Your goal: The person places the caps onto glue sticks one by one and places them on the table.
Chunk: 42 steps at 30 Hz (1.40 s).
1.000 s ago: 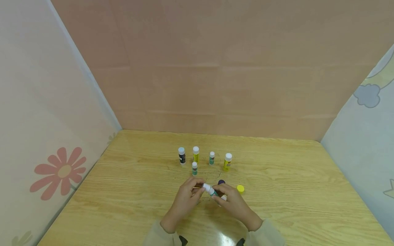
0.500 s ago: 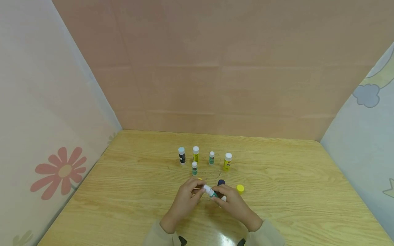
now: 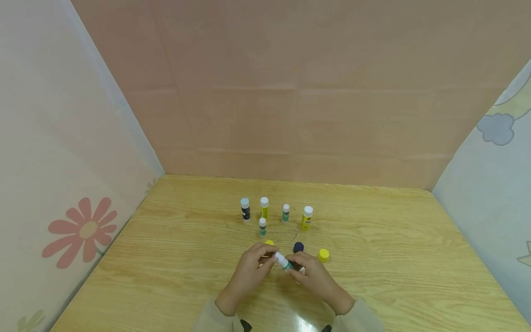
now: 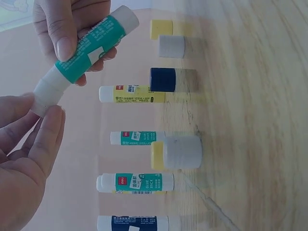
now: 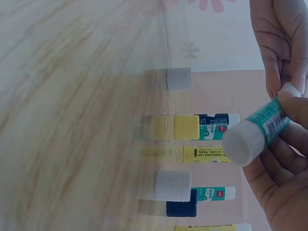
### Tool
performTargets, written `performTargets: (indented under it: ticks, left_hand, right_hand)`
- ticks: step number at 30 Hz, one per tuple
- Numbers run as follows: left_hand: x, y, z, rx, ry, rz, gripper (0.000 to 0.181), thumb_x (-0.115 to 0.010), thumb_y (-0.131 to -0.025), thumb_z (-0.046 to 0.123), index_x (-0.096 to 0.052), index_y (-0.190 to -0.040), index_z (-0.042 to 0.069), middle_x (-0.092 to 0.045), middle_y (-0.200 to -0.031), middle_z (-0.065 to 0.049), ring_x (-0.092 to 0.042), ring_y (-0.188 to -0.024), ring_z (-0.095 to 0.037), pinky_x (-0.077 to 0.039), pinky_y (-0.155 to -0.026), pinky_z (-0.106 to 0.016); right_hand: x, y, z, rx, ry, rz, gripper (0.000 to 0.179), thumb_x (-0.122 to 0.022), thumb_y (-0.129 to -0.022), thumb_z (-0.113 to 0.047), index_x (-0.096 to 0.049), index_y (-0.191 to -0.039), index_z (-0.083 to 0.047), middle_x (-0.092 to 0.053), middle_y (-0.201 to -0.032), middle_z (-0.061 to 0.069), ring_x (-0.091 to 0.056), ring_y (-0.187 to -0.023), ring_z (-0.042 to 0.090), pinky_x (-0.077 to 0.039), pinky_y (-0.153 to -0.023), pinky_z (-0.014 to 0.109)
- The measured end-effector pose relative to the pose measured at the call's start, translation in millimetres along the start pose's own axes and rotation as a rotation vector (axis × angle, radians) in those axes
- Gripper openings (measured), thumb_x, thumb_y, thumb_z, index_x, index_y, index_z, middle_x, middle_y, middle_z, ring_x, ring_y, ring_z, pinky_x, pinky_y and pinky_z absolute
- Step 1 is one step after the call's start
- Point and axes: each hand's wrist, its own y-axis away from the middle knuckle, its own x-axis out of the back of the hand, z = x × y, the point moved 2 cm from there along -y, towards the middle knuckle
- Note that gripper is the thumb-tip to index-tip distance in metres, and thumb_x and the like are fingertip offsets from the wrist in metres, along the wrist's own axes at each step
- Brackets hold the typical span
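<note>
Between both hands, a green-labelled glue stick [image 3: 287, 265] with white ends is held tilted above the table. My left hand [image 3: 250, 267] pinches one white end [image 4: 49, 92] with thumb and fingertips. Round the green body, my right hand [image 3: 314, 276] grips with thumb and fingers; the other white end [image 5: 243, 143] sticks out past them. Loose caps stand on the table near the hands: a navy cap [image 3: 298, 247], a yellow cap [image 3: 324, 255], another yellow cap [image 3: 269, 243] partly behind my left fingers, and white caps [image 4: 183, 151] seen in the wrist views.
Beyond the hands, several glue sticks stand upright: a navy one [image 3: 245, 210], yellow ones [image 3: 306, 222] and small green ones [image 3: 262, 228]. The wooden table [image 3: 394, 240] ends at a plain back curtain [image 3: 290, 115], with patterned curtains at both sides.
Both hands have shifted very slightly toward the person, the glue stick still between them. The yellow cap beyond my left hand has come into view, and more of the navy cap shows.
</note>
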Motion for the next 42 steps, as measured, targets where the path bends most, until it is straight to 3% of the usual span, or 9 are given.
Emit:
performTargets:
  ticks: [17, 28, 33, 42]
  left_hand:
    - [-1.3, 0.1, -5.0, -0.043, -0.059, -0.007, 0.018, -0.054, -0.084, 0.007, -0.059, -0.099, -0.001, -0.056, -0.096, -0.005, -0.055, -0.086, -0.013, -0.046, -0.069, -0.016]
    - [-3.1, 0.5, -4.6, -0.069, -0.112, 0.007, 0.016, -0.057, -0.081, 0.002, -0.060, -0.096, -0.002, -0.056, -0.093, -0.006, -0.055, -0.085, -0.013, -0.045, -0.068, -0.014]
    - [-3.9, 0.9, -4.1, -0.074, -0.135, 0.010, 0.016, -0.057, -0.080, 0.002, -0.060, -0.096, -0.001, -0.056, -0.092, -0.005, -0.056, -0.083, -0.012, -0.045, -0.066, -0.013]
    - [-4.1, 1.6, -2.6, -0.029, -0.111, -0.015, 0.016, -0.056, -0.082, 0.004, -0.061, -0.096, 0.000, -0.056, -0.093, -0.004, -0.056, -0.085, -0.012, -0.045, -0.067, -0.013]
  right_hand:
    - [-0.2, -0.2, -5.1, 0.020, 0.045, -0.017, 0.018, -0.061, -0.078, -0.003, -0.060, -0.095, 0.003, -0.057, -0.083, 0.002, -0.052, -0.070, 0.006, -0.046, -0.060, 0.019]
    - [-2.0, 0.3, -0.4, -0.050, 0.055, -0.030, 0.020, -0.062, -0.077, -0.003, -0.060, -0.095, 0.002, -0.056, -0.084, -0.001, -0.050, -0.071, 0.003, -0.046, -0.060, 0.018]
    - [-2.7, 0.5, -2.2, -0.042, 0.047, -0.034, 0.018, -0.062, -0.078, -0.005, -0.061, -0.094, 0.002, -0.056, -0.083, 0.000, -0.051, -0.071, 0.004, -0.046, -0.058, 0.017]
    - [-3.4, 0.3, -2.9, -0.062, 0.055, -0.041, 0.019, -0.062, -0.079, -0.009, -0.061, -0.094, 0.002, -0.056, -0.085, 0.002, -0.051, -0.071, 0.005, -0.046, -0.057, 0.016]
